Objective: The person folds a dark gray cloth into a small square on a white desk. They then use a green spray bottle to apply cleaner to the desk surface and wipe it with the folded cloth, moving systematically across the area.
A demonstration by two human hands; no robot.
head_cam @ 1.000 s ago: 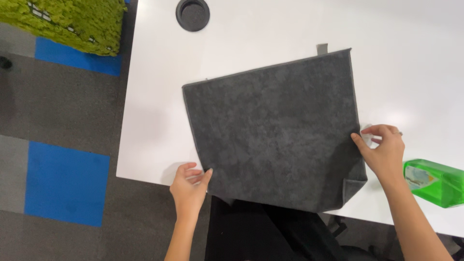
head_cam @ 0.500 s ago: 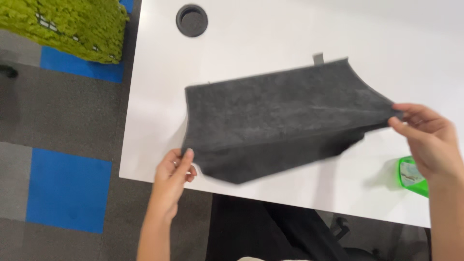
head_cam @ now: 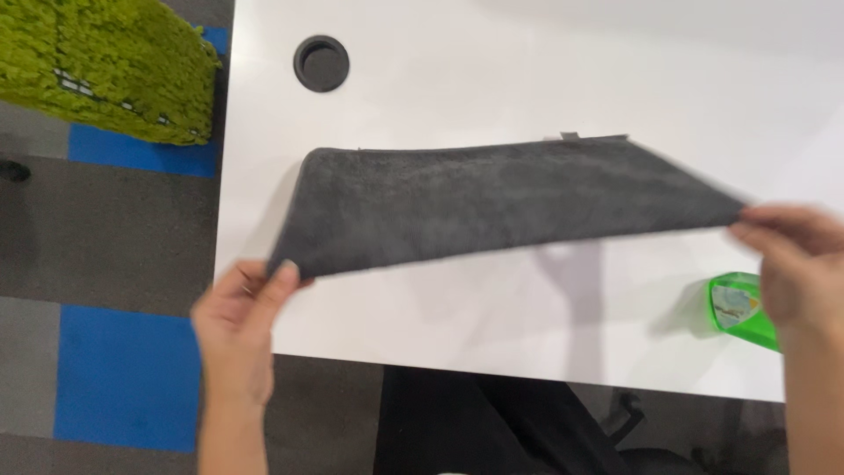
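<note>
Grey cloth [head_cam: 501,207], soft and towel-like, is held lifted above the white tabletop [head_cam: 527,70], with only its far edge lying on or close to the surface. The near-left corner is pinched by the left hand [head_cam: 237,330] between thumb and fingers, just off the tabletop's near-left edge. The near-right corner is pinched by the right hand [head_cam: 796,268], fingertips pressed together on the fabric; this hand is motion-blurred, so the exact grip is hard to read. The near edge is stretched fairly taut between both hands, sagging slightly mid-span. A small tag [head_cam: 570,135] is seen sticking out at the far edge.

Judged as a fold in hand, near edge over far edge. For a clean result, both corners should be kept pinched at equal height, tension kept even so no crease forms, and the near corners matched to the far corners before the cloth is laid flat. The far edge should be kept from sliding.

A green bottle [head_cam: 738,308] is lying on the tabletop just beside the right hand, under the cloth's right end; it should be cleared. A round black cable hole [head_cam: 321,63] is set in the far-left part of the tabletop. A mossy green block [head_cam: 105,66] is on the floor, well apart. A black chair [head_cam: 492,422] is partly seen below the near edge.
</note>
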